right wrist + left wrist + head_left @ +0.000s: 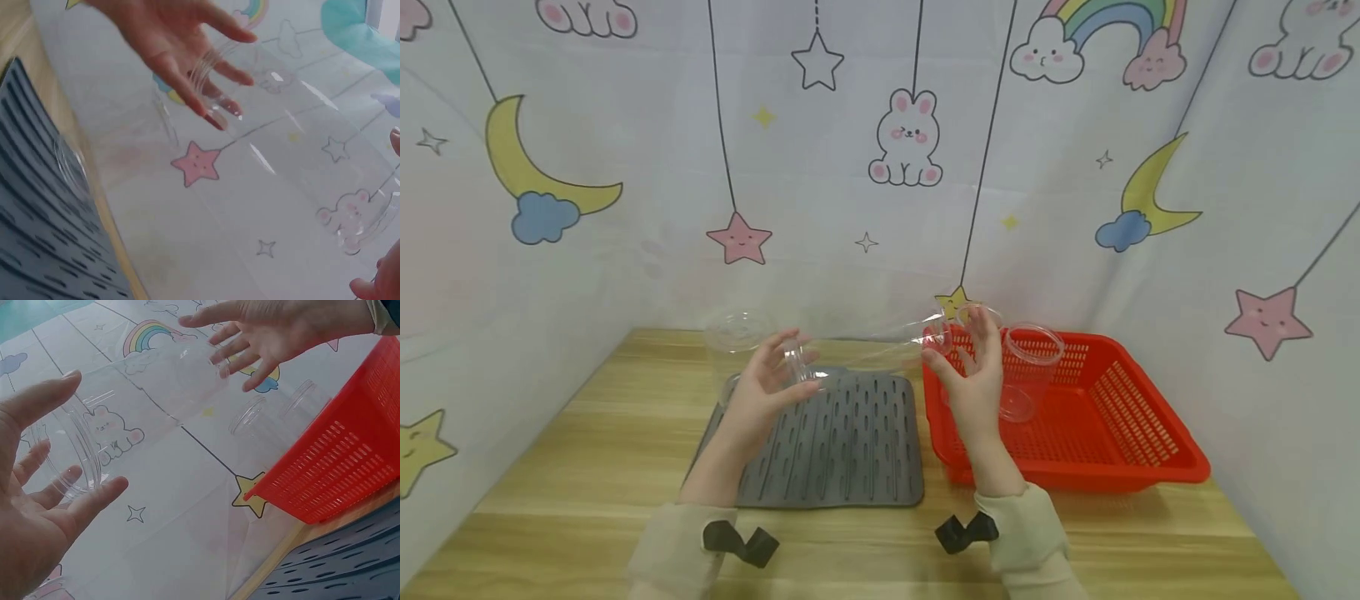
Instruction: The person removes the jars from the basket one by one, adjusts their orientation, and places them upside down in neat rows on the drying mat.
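Observation:
A clear plastic cup [880, 348] lies sideways in the air between both hands, its ringed rim at the left and its base at the right. My left hand [760, 387] holds the rim end, thumb on one side and fingers on the other. At the base end, my right hand [973, 379] has its thumb and spread fingers about the cup. The left wrist view shows the cup's see-through wall from the side, with the right hand [269, 340] beyond it, fingertips right at the base.
Clear cups [1033, 362] stand in a red plastic basket [1150, 475] on the right. Another clear cup [737, 329] stands behind my left hand, by a grey ridged mat [850, 467]. Under them is a wooden table [550, 492]; a printed cloth [820, 167] hangs behind.

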`<state>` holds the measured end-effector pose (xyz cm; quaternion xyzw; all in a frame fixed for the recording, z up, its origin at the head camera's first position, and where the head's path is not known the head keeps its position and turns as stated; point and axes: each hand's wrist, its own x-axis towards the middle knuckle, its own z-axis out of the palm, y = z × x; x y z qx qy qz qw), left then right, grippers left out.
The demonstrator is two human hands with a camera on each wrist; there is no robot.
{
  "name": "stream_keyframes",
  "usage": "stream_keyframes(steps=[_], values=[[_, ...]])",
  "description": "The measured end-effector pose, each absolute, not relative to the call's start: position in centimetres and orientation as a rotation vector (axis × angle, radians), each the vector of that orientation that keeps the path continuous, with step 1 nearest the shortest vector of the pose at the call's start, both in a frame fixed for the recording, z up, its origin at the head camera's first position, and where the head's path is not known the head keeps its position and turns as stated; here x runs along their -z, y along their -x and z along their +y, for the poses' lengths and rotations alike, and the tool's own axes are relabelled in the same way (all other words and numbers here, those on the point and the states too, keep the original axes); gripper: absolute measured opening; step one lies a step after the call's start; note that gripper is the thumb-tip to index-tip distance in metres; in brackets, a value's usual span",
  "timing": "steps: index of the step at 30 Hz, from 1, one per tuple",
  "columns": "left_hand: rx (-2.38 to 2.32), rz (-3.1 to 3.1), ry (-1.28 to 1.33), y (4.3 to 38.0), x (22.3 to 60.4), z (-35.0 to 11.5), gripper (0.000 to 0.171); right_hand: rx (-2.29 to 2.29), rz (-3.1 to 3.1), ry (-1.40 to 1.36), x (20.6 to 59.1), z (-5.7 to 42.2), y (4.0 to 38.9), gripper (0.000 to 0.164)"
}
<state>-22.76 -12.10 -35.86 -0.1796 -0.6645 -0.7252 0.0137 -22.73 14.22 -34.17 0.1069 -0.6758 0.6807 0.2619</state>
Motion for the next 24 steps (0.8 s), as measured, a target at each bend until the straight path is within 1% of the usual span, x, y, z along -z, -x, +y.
stream_keyframes(steps=[3,6,11,13,15,20,24], values=[[2.289,-1.996,0.624,22.6,35.9,-12.0,0.068,-2.166,-1.662,-0.262,34.3,14.0,22.8,0.08],[2.316,-1.92,0.692,22.6,36.0,-11.9,0.067,-2.416,-1.474,-0.267,34.5,13.5,22.9,0.083],[2.329,-1.843,0.754,22.6,36.0,-11.8,0.067,-2.659,-1.273,-0.315,34.7,12.4,22.8,0.104],[2.321,-1.833,0.767,22.6,36.0,-11.8,0.067,-2.722,-1.217,-0.331,34.8,12.0,22.8,0.11],[2.324,-1.827,0.772,22.6,35.9,-11.8,0.066,-2.766,-1.158,-0.342,34.8,11.6,22.7,0.112],[2.343,-1.812,0.797,22.5,36.0,-11.6,0.066,-2.817,-1.036,-0.346,34.9,10.9,22.5,0.105],[2.338,-1.808,0.831,22.6,36.1,-11.4,0.064,-2.851,-0.966,-0.332,34.9,10.6,22.4,0.105]])
